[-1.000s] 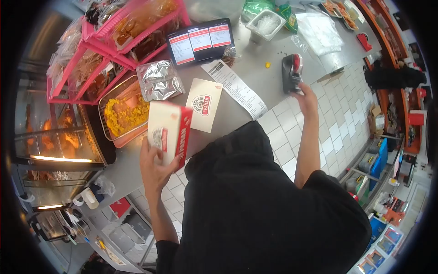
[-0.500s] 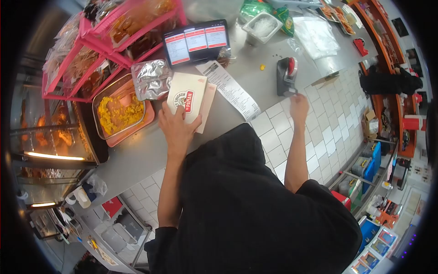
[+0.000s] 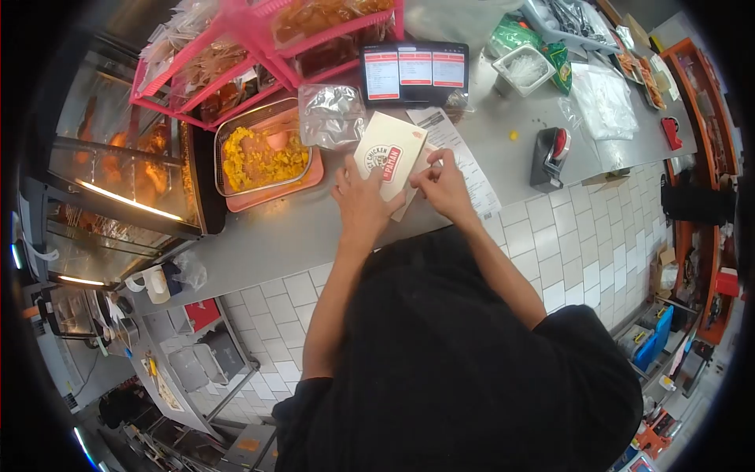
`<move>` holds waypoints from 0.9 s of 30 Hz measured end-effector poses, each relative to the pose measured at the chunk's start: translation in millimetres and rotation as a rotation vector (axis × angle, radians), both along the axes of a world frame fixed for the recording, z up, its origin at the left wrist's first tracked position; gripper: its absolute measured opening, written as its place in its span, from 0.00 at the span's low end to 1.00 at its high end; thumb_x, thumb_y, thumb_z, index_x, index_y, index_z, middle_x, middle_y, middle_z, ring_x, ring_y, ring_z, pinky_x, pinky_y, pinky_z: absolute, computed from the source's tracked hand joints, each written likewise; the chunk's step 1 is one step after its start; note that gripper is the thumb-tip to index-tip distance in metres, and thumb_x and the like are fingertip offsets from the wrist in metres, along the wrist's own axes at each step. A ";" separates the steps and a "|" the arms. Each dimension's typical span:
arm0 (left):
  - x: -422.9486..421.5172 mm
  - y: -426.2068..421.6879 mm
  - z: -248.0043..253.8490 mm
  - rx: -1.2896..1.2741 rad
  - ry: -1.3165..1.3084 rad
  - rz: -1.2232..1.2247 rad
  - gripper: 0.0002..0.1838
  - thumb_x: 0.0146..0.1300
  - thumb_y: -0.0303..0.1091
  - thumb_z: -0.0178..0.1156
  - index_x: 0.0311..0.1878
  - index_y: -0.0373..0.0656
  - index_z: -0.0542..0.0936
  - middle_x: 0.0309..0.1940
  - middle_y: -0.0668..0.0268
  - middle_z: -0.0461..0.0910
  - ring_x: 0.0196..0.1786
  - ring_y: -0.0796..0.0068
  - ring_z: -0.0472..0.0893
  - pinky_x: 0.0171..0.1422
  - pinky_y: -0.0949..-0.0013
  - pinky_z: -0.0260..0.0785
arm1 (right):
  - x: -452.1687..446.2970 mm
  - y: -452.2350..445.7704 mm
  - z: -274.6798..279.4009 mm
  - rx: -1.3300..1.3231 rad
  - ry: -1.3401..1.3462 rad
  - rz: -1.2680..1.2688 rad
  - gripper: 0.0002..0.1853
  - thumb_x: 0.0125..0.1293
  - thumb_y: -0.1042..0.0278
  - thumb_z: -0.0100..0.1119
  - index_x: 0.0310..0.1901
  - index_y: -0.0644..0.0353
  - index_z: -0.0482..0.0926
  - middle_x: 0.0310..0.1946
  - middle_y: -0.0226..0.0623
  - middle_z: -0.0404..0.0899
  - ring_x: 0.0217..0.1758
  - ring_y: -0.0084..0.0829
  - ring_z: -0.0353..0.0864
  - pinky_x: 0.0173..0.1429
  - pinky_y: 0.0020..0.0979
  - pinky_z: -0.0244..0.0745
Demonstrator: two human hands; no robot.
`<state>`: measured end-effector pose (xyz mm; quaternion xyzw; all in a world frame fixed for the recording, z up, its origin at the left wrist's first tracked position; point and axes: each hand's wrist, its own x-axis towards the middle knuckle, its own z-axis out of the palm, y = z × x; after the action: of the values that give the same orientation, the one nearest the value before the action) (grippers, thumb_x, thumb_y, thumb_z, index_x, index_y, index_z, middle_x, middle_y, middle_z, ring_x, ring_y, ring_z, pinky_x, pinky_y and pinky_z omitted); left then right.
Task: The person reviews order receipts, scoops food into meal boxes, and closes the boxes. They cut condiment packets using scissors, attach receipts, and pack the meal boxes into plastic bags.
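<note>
A cream cardboard food box [image 3: 397, 135] with a red label and a round chicken logo lies tilted on the steel counter. My left hand [image 3: 363, 198] grips its near left side, thumb at the lower right edge. At the box's right edge is my right hand [image 3: 445, 187], fingers pinched together; whatever they hold is too small to make out. A long printed receipt [image 3: 477, 182] lies partly behind the box and right hand. Farther right stands a black tape dispenser [image 3: 548, 161] with a red hub.
Left of the box are a silver foil packet [image 3: 333, 116] and a pink tray [image 3: 313, 178] under a metal pan of yellow food. Behind stand a tablet [image 3: 415, 77], pink baskets [image 3: 236, 47] and a tub of clear pieces [image 3: 523, 71]. A lit food cabinet [image 3: 126, 165] is at far left.
My right hand has moved left from beside the tape dispenser to the box's right edge. My left hand stays on the box. The whole view has shifted, with counter items now farther right.
</note>
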<state>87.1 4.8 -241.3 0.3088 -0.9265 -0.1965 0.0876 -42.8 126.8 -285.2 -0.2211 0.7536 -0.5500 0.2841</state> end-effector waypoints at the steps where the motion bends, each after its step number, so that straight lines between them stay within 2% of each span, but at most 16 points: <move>1: 1.1 -0.1 -1.1 0.011 0.002 -0.005 0.27 0.47 0.52 0.72 0.47 0.45 0.82 0.65 0.46 0.59 0.62 0.44 0.62 0.61 0.41 0.56 | 1.6 -2.9 -9.7 -0.009 0.005 -0.006 0.20 0.63 0.72 0.65 0.50 0.60 0.64 0.29 0.37 0.81 0.27 0.20 0.75 0.33 0.24 0.71; 4: 2.5 -2.1 -9.8 0.036 0.062 -0.019 0.28 0.48 0.53 0.71 0.47 0.44 0.82 0.65 0.45 0.59 0.64 0.44 0.61 0.62 0.39 0.54 | 0.9 -7.7 -29.7 0.016 -0.022 -0.053 0.20 0.62 0.70 0.67 0.46 0.60 0.64 0.25 0.35 0.80 0.25 0.23 0.76 0.31 0.27 0.70; 6: 0.2 -3.9 -13.0 0.050 0.111 -0.037 0.28 0.50 0.54 0.71 0.47 0.43 0.82 0.65 0.45 0.58 0.65 0.44 0.60 0.63 0.36 0.53 | -1.0 -6.7 -33.5 -0.004 0.242 -0.033 0.20 0.61 0.68 0.68 0.45 0.60 0.65 0.22 0.35 0.78 0.23 0.28 0.76 0.30 0.30 0.70; 8: -10.3 -0.6 -15.0 0.114 0.159 0.071 0.27 0.54 0.55 0.68 0.47 0.40 0.82 0.66 0.43 0.58 0.67 0.43 0.59 0.65 0.29 0.48 | 0.0 -3.4 -28.9 0.067 0.269 -0.020 0.20 0.61 0.67 0.69 0.45 0.61 0.66 0.23 0.36 0.77 0.24 0.31 0.76 0.31 0.32 0.70; 10: -19.2 4.5 -14.9 0.071 0.171 0.109 0.27 0.56 0.55 0.67 0.46 0.39 0.82 0.66 0.43 0.58 0.68 0.43 0.59 0.65 0.27 0.46 | 0.5 -1.0 -15.8 0.143 0.294 -0.005 0.20 0.60 0.66 0.69 0.44 0.61 0.66 0.23 0.37 0.76 0.24 0.33 0.76 0.31 0.34 0.70; 12: -23.0 7.2 -10.6 0.039 0.176 0.141 0.27 0.58 0.56 0.66 0.45 0.38 0.83 0.66 0.43 0.58 0.68 0.42 0.59 0.66 0.25 0.44 | 3.5 1.6 3.2 0.244 0.352 -0.007 0.20 0.62 0.60 0.65 0.48 0.59 0.68 0.25 0.40 0.78 0.33 0.50 0.80 0.38 0.44 0.73; 16: -22.1 5.9 -13.1 0.033 0.093 0.179 0.23 0.61 0.53 0.63 0.43 0.38 0.83 0.67 0.43 0.58 0.70 0.42 0.58 0.66 0.23 0.41 | -6.9 43.3 5.6 0.306 0.378 -0.102 0.16 0.63 0.64 0.63 0.48 0.58 0.71 0.27 0.38 0.76 0.34 0.46 0.78 0.39 0.42 0.72; 18: -22.0 5.9 -12.1 0.052 0.077 0.155 0.22 0.63 0.51 0.62 0.43 0.39 0.82 0.67 0.44 0.59 0.71 0.42 0.57 0.66 0.21 0.40 | -14.0 75.7 -6.2 0.287 0.473 -0.035 0.13 0.63 0.68 0.62 0.48 0.58 0.74 0.30 0.39 0.75 0.35 0.43 0.77 0.43 0.41 0.72; 19: -20.8 6.5 -5.6 -0.049 0.184 0.147 0.18 0.63 0.46 0.62 0.43 0.40 0.82 0.67 0.46 0.61 0.70 0.42 0.58 0.68 0.24 0.41 | -14.5 91.5 -5.0 0.278 0.455 -0.003 0.10 0.63 0.69 0.61 0.45 0.58 0.77 0.35 0.39 0.77 0.39 0.40 0.78 0.46 0.39 0.72; 20: -22.6 10.0 3.9 -0.154 0.297 0.147 0.14 0.63 0.41 0.63 0.43 0.40 0.81 0.66 0.48 0.63 0.70 0.43 0.60 0.69 0.26 0.42 | -13.8 103.6 -2.0 0.304 0.466 -0.021 0.10 0.63 0.69 0.61 0.45 0.58 0.77 0.35 0.39 0.77 0.39 0.40 0.78 0.46 0.39 0.72; 21: -25.7 16.4 14.0 -0.136 0.316 0.133 0.14 0.63 0.41 0.63 0.43 0.40 0.81 0.66 0.48 0.63 0.70 0.43 0.60 0.69 0.26 0.42 | -13.7 113.9 -1.3 0.300 0.461 -0.001 0.09 0.63 0.69 0.61 0.44 0.58 0.78 0.36 0.39 0.77 0.39 0.40 0.78 0.46 0.39 0.72; 23: -27.7 30.8 28.5 -0.041 0.680 0.008 0.09 0.61 0.31 0.64 0.44 0.41 0.79 0.60 0.52 0.71 0.64 0.46 0.68 0.70 0.40 0.56 | -16.7 132.1 -5.4 0.283 0.487 -0.010 0.08 0.64 0.68 0.61 0.43 0.58 0.81 0.35 0.38 0.81 0.37 0.38 0.79 0.45 0.36 0.74; 24: -29.4 40.2 28.4 -0.024 0.694 -0.003 0.09 0.61 0.31 0.64 0.44 0.41 0.79 0.60 0.52 0.71 0.64 0.46 0.68 0.70 0.40 0.56 | -20.4 137.7 -1.6 0.298 0.499 -0.025 0.08 0.64 0.68 0.61 0.43 0.58 0.81 0.35 0.38 0.81 0.37 0.38 0.79 0.45 0.36 0.74; 26: -33.2 60.1 28.8 0.156 0.667 -0.277 0.09 0.57 0.24 0.64 0.43 0.40 0.80 0.53 0.56 0.77 0.58 0.51 0.74 0.64 0.55 0.66 | -29.6 147.1 5.3 0.286 0.367 -0.169 0.08 0.68 0.68 0.61 0.43 0.62 0.81 0.26 0.37 0.82 0.28 0.27 0.80 0.35 0.30 0.73; 27: -35.0 68.0 21.8 0.163 0.675 -0.291 0.09 0.57 0.24 0.64 0.43 0.40 0.80 0.53 0.56 0.77 0.58 0.51 0.74 0.64 0.55 0.66 | -38.2 151.3 12.4 0.295 0.196 -0.267 0.10 0.70 0.64 0.60 0.42 0.63 0.82 0.20 0.34 0.81 0.24 0.21 0.79 0.30 0.25 0.71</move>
<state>52.1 72.9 -219.5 0.0979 -0.8610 -0.3705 0.3345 -81.0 278.1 -272.8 -0.1278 0.8725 -0.4423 0.1635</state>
